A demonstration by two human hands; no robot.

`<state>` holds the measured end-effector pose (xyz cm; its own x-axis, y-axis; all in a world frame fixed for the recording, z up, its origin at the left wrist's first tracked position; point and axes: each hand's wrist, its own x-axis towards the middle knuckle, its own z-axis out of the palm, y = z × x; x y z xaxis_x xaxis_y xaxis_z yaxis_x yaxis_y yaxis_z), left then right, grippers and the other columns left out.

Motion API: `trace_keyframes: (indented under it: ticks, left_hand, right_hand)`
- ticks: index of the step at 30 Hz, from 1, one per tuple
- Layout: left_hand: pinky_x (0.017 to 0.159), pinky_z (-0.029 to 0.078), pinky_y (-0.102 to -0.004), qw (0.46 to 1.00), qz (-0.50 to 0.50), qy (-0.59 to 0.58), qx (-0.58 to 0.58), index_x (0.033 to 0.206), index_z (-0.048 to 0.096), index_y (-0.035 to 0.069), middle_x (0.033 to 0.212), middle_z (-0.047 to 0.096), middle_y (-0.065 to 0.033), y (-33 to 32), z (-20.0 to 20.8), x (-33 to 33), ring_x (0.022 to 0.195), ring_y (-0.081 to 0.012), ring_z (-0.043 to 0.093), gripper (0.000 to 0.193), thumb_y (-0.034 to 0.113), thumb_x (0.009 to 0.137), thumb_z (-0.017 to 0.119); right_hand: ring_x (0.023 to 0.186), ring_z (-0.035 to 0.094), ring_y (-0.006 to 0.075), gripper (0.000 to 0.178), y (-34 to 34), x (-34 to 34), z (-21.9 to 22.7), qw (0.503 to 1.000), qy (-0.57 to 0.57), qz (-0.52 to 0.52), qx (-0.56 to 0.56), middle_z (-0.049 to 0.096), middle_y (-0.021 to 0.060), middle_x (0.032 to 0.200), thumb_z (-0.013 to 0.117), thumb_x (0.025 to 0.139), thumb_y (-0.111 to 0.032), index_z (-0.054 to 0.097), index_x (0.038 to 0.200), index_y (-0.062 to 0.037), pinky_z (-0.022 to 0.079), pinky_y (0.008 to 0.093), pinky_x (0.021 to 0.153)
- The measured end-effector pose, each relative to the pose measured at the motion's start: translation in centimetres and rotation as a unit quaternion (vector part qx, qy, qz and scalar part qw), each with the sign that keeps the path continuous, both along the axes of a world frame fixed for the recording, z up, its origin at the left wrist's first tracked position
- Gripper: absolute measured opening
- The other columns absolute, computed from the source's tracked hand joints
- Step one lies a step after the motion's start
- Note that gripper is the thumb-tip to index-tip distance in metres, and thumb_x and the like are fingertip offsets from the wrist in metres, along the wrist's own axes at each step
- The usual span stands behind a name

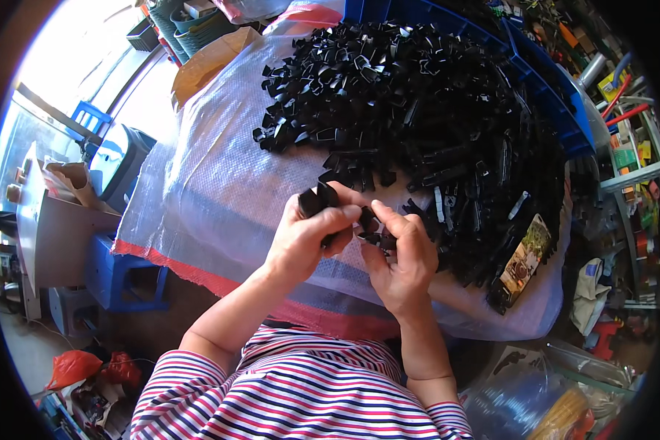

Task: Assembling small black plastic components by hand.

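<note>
Both my hands are together over the near edge of a white woven plastic sheet (220,176). My left hand (301,238) is closed around black plastic pieces (317,199), which stick out above its thumb and forefinger. Close beside it, my right hand (407,260) pinches a small dark plastic piece (378,239) between thumb and fingers. The pieces in the two hands lie very near each other; whether they touch I cannot tell. Beyond the hands spreads a big heap of black plastic parts (389,81), short clip-like ones at the far left and longer strips toward the right.
A phone (522,262) with a lit screen leans on the heap's near right side. Blue crates (554,95) stand behind the heap. To the left are a blue stool (125,275) and a pale cabinet (70,235). Clear plastic bags (524,396) lie at the lower right.
</note>
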<state>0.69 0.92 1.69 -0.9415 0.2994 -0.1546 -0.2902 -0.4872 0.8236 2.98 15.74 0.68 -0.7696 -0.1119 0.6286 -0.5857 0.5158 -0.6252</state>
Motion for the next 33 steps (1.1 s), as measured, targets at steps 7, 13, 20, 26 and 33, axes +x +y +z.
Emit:
trace_keyframes:
  ticks: [7, 13, 20, 26, 33]
  left_hand:
    - [0.042, 0.028, -0.0177, 0.999, 0.037, -0.029, -0.009, 0.086, 0.058, 0.004, 0.065, 0.053, -0.0019, 0.1, -0.8, -1.2, 0.048, -0.005, 0.041, 0.014, 0.015, 0.081, 0.064]
    - [0.042, 0.029, -0.0175, 0.997, 0.043, -0.058, -0.002, 0.09, 0.058, 0.004, 0.069, 0.057, -0.0049, 0.2, -1.1, -1.2, 0.048, -0.005, 0.042, 0.013, 0.014, 0.082, 0.062]
    - [0.043, 0.03, -0.0167, 0.992, 0.072, 0.062, -0.077, 0.087, 0.059, 0.003, 0.068, 0.053, 0.0011, 0.7, -1.0, -0.4, 0.051, -0.0029, 0.043, 0.01, 0.011, 0.081, 0.064]
    - [0.047, 0.033, -0.0167, 0.941, 0.138, 0.224, -0.211, 0.087, 0.059, 0.003, 0.07, 0.055, 0.0016, 0.9, -1.5, 0.1, 0.054, -0.0024, 0.044, 0.006, 0.007, 0.083, 0.061]
    - [0.065, 0.044, -0.0226, 0.976, 0.123, 0.131, -0.125, 0.091, 0.058, 0.001, 0.08, 0.058, -0.0044, 0.8, -0.6, 1.6, 0.072, -0.0103, 0.054, 0.018, 0.015, 0.081, 0.063]
  right_hand:
    - [0.067, 0.05, 0.0107, 0.031, 0.1, 0.8, 0.0, 0.991, -0.106, 0.001, -0.077, 0.057, 0.005, 0.091, 0.058, 0.086, -0.014, 0.051, 0.113, -0.0015, 0.043, 0.0217, 0.06]
    - [0.065, 0.048, 0.0073, 0.024, 1.1, 2.0, 0.8, 0.982, -0.174, -0.018, -0.07, 0.056, 0.0014, 0.073, 0.053, 0.091, -0.02, 0.056, 0.1, 0.0012, 0.04, 0.0205, 0.06]
    - [0.063, 0.046, 0.008, 0.024, 1.2, 2.0, 0.8, 0.971, -0.22, 0.008, -0.088, 0.053, 0.0014, 0.068, 0.052, 0.091, -0.021, 0.057, 0.098, 0.0013, 0.039, 0.0212, 0.058]
    - [0.055, 0.042, 0.0044, 0.025, 0.8, 1.8, 0.2, 0.96, -0.258, 0.017, -0.109, 0.051, -0.0017, 0.063, 0.051, 0.092, -0.024, 0.058, 0.093, 0.0004, 0.034, 0.0192, 0.05]
    - [0.051, 0.053, 0.0172, 0.024, -1.9, 1.3, 0.6, 0.96, -0.257, 0.01, -0.114, 0.054, 0.0072, 0.062, 0.05, 0.092, -0.024, 0.053, 0.085, -0.0017, 0.042, 0.0291, 0.046]
